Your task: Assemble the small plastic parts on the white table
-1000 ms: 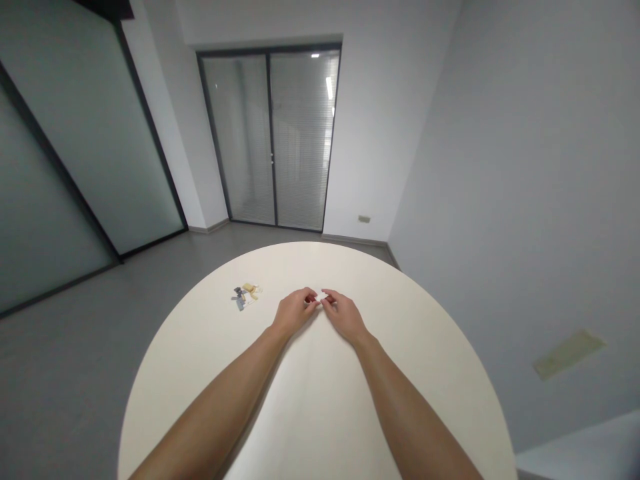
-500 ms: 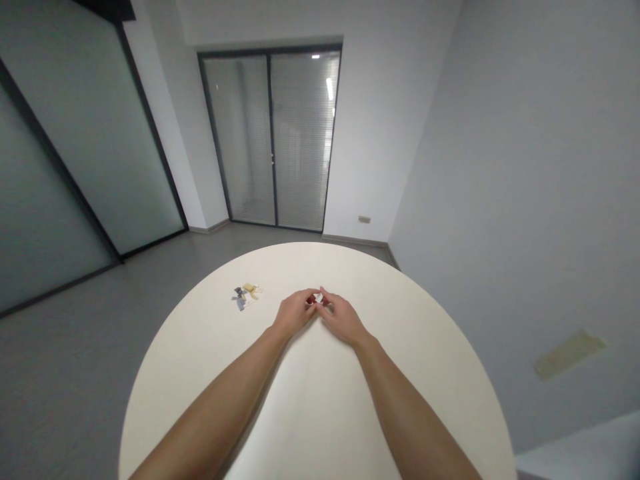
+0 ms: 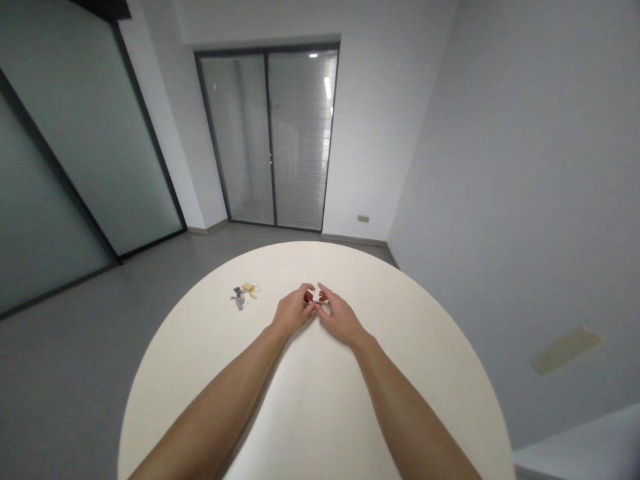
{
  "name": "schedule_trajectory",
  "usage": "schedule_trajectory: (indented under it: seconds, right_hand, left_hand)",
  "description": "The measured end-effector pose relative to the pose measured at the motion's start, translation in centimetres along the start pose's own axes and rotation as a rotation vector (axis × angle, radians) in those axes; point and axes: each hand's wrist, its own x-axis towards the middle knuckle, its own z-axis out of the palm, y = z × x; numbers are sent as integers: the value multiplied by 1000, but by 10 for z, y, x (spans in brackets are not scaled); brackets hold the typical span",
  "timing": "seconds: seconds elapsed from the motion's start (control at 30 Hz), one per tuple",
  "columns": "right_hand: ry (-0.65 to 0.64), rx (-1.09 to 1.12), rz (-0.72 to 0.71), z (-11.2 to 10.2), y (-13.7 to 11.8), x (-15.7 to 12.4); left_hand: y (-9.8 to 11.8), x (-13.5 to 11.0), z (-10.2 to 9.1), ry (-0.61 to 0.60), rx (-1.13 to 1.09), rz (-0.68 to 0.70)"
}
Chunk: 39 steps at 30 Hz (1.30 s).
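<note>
1. Left hand (image 3: 293,311) and right hand (image 3: 342,320) sit close together over the counter (image 3: 320,413), fingers curled, both busy with small things.
2. Far left, grey parts (image 3: 240,304) and yellow parts (image 3: 248,287) lie loose in 1 cluster, well apart from the hands; these look left out of the work as yet.
3. Left hand is mostly closed, finger and thumb about a red piece (image 3: 308,297).
4. Between the hands is a white piece (image 3: 316,295), just beside the red; whether the 2 are joined, I cannot tell. Handling seems under way, with nothing finished in view.
5. Right hand is half open, finger and thumb near the white piece; whether it grips anything is unclear.
</note>
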Motion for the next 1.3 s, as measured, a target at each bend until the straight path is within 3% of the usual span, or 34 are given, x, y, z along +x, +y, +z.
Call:
schedule_trajectory:
  seconds: [0.33, 1.3]
  right_hand:
    - [7, 17, -34, 2, 3, 0]
    - [-48, 49, -38, -7, -13, 0]
  left_hand:
    - [1, 0, 1, 62, -1, -4]
    - [-2, 1, 2, 64, -4, 56]
